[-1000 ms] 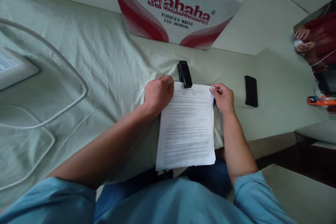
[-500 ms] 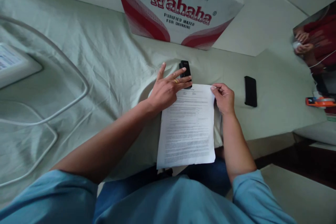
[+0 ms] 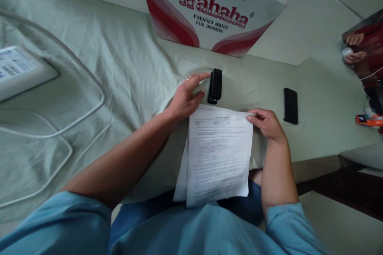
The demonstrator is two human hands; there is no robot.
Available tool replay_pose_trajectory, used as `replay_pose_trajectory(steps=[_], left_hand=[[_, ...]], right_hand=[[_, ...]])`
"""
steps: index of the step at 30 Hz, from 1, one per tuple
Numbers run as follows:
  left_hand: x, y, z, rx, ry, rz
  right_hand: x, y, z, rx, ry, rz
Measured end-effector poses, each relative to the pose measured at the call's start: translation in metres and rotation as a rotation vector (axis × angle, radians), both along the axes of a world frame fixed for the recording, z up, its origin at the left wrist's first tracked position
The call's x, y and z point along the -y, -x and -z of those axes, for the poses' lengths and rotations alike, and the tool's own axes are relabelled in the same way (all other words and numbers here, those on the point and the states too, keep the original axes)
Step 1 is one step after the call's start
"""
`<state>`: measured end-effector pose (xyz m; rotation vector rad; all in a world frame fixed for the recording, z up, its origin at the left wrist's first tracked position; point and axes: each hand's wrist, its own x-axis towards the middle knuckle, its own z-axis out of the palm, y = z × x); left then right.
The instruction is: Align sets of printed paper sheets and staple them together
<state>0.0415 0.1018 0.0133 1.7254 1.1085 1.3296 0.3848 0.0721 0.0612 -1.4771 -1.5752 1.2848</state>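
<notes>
Dim, soft light with a green-grey look and no glare. Bent and stretched at the edges. A bit blurry on the papers (image 3: pixel 220 153), with only faint shadows.

- One black stapler (image 3: pixel 215 86) lies on the cloth.
- Two printed sheets of paper (image 3: pixel 220 155) show, one edge peeking out from under the other.
- One black phone (image 3: pixel 290 105) lies flat.
- One Wahaha water carton (image 3: pixel 215 8) stands at the back.
- One white power unit (image 3: pixel 20 69) sits at the left, with two white cable loops (image 3: pixel 72 125) showing beside it.
- One orange tape dispenser (image 3: pixel 369 120) sits at the right edge.
- Two own hands: left hand (image 3: pixel 187 97), right hand (image 3: pixel 267 123).
- One other person in red (image 3: pixel 366 48), two hands showing.
</notes>
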Motion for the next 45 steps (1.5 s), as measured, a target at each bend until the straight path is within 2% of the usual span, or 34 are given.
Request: replay_pose_trajectory(steps=[2,6,9,12,19,22,25,28,30,35,37,40,45], left_hand=[[0.001,-0.001,-0.005,0.148,0.122,-0.013],[0.006,-0.003,-0.015,0.359,0.328,0.010],[0.008,-0.002,-0.016,0.451,0.433,0.055],[0.009,0.001,-0.016,0.474,0.492,0.116],[0.008,0.005,-0.024,0.385,0.527,0.245],[0.006,0.004,-0.022,0.421,0.484,0.163],[0.004,0.002,-0.018,0.552,0.454,0.035],[0.003,0.002,-0.017,0.646,0.471,0.017],[0.002,0.005,-0.017,0.669,0.520,0.080],[-0.005,0.013,-0.004,0.619,0.609,0.391],[-0.007,0.013,0.001,0.623,0.622,0.404],[-0.008,0.012,0.005,0.647,0.601,0.352],[-0.007,0.014,0.000,0.586,0.531,0.355]], right_hand=[[0.002,-0.002,-0.004,-0.080,-0.008,0.051],[0.000,0.008,-0.006,-0.262,-0.098,0.253],[-0.006,0.018,-0.004,-0.342,-0.154,0.351],[-0.012,0.024,-0.001,-0.326,-0.178,0.400],[-0.016,0.018,0.010,-0.284,-0.217,0.462],[-0.014,0.021,0.015,-0.344,-0.211,0.477],[-0.008,0.032,0.020,-0.385,-0.161,0.392],[0.000,0.041,0.025,-0.296,-0.110,0.314],[0.003,0.040,0.029,-0.224,-0.125,0.321],[0.003,0.026,0.036,-0.055,-0.288,0.341],[0.003,0.022,0.036,0.003,-0.348,0.352],[0.001,0.021,0.033,0.019,-0.397,0.402],[-0.007,0.011,0.022,-0.209,-0.417,0.533]])
